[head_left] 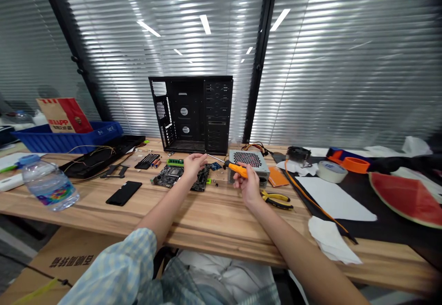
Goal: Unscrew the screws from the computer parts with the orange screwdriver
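My right hand (247, 184) is closed round the orange handle of a screwdriver (235, 167), whose thin shaft points left toward my left hand. My left hand (194, 163) hovers over the right part of a motherboard (179, 176) lying flat on the wooden table (207, 217), fingers curled near the screwdriver's tip; what they pinch, if anything, is too small to see. A silver power supply (250, 162) sits just behind my right hand. An open black computer case (193, 114) stands upright at the back.
Yellow-handled pliers (278, 199) lie right of my right hand. A black phone (124, 192), a water bottle (48, 184) and a blue crate (65, 139) are at left. A tape roll (332, 171), white paper (333, 198), tissue (331, 240) and a watermelon slice (407, 199) are at right.
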A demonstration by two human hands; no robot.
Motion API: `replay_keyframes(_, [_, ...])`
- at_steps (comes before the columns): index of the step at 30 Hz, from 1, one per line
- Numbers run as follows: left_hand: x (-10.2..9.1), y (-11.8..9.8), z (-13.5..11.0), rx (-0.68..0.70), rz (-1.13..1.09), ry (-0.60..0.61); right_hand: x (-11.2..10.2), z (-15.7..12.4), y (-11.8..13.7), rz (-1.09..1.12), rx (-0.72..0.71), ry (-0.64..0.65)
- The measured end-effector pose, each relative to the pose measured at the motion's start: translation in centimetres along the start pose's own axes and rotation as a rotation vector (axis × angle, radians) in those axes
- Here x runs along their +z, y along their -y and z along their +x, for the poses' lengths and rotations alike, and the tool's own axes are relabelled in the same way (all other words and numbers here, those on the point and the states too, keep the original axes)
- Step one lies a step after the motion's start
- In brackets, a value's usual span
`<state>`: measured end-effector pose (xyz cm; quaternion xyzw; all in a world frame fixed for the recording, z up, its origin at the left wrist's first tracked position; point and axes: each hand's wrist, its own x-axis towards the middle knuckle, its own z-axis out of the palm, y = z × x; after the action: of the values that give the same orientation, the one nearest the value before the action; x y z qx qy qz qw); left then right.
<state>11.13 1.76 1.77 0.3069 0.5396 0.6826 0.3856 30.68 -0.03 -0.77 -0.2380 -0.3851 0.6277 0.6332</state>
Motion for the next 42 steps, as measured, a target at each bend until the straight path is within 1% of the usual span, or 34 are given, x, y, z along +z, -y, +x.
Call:
replay_keyframes(5, [-0.1, 0.0, -0.1, -0.004, -0.009, 0.007, -0.1, 0.0, 0.0, -0.008, -0.005, -0.006])
replay_keyframes(13, [-0.1, -0.5, -0.2, -0.101, -0.047, 0.02, 0.0, 0.0, 0.2, -0.013, -0.022, -0.015])
replay_keyframes(17, [-0.2, -0.8, -0.3, -0.125, -0.073, 0.015, 0.1, 0.0, 0.2, -0.02, -0.025, -0.012])
replay_keyframes(28, [0.0, -1.1, -0.7, -0.117, -0.069, 0.017, 0.0, -0.1, 0.1, -0.029, -0.026, 0.003])
replay_keyframes(42, [-0.1, -0.8, -0.4, -0.105, -0.064, 0.018, -0.1, 0.1, -0.1, -0.037, -0.035, 0.019])
